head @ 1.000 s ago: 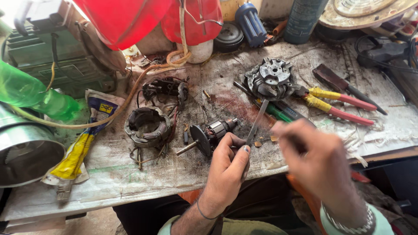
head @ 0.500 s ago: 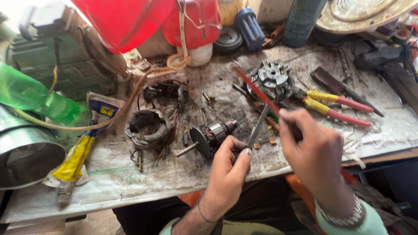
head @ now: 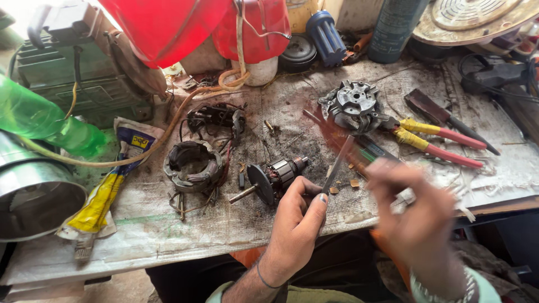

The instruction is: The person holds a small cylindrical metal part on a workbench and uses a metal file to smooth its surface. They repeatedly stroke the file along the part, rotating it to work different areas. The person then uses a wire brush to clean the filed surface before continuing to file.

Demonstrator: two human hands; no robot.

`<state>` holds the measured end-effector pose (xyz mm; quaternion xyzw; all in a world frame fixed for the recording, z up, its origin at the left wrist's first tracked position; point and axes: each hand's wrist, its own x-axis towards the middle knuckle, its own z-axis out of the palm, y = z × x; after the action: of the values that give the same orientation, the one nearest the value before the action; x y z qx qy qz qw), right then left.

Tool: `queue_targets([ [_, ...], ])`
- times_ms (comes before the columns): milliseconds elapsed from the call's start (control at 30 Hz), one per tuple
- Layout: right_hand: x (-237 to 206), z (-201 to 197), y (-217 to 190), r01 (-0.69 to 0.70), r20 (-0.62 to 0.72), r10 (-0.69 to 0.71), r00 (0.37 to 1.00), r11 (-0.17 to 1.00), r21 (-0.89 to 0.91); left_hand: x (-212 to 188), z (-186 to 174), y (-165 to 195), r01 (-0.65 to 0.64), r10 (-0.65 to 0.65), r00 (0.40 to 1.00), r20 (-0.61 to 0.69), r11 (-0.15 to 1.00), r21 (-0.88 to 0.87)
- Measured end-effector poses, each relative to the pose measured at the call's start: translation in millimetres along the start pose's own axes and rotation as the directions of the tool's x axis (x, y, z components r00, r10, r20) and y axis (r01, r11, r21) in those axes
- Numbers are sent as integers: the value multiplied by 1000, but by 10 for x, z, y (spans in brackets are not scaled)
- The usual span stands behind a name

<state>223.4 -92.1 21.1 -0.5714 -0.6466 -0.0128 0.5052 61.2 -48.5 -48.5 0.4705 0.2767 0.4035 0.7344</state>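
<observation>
The left hand point(head: 297, 216) pinches a thin metal strip point(head: 337, 166) between thumb and fingers, just beside the motor rotor point(head: 273, 178) lying on the desk point(head: 185, 241). The right hand point(head: 418, 216) is blurred, fingers curled; I cannot tell what it holds.

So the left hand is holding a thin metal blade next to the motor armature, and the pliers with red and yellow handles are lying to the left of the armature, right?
Not quite. The head view shows the left hand holding the thin blade beside the armature, but the pliers lie to its right, near the round metal housing.
</observation>
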Motion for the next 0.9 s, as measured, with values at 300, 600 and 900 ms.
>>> queue_targets([
  [300, -49, 71, 23, -5, 95, 31, 995, 963, -269, 15, -33, -25, 4, -3, 1000, 29, 1000, -17],
  [600, 15, 35, -7, -129, 232, 127, 964, 992, -8, 18, -27, -47, -13, 13, 1000, 16, 1000, 2],
  [900, -17, 38, 79, -53, 149, 69, 986, 993, -109, 15, 1, -25, -40, 39, 999, 4, 998, 51],
])
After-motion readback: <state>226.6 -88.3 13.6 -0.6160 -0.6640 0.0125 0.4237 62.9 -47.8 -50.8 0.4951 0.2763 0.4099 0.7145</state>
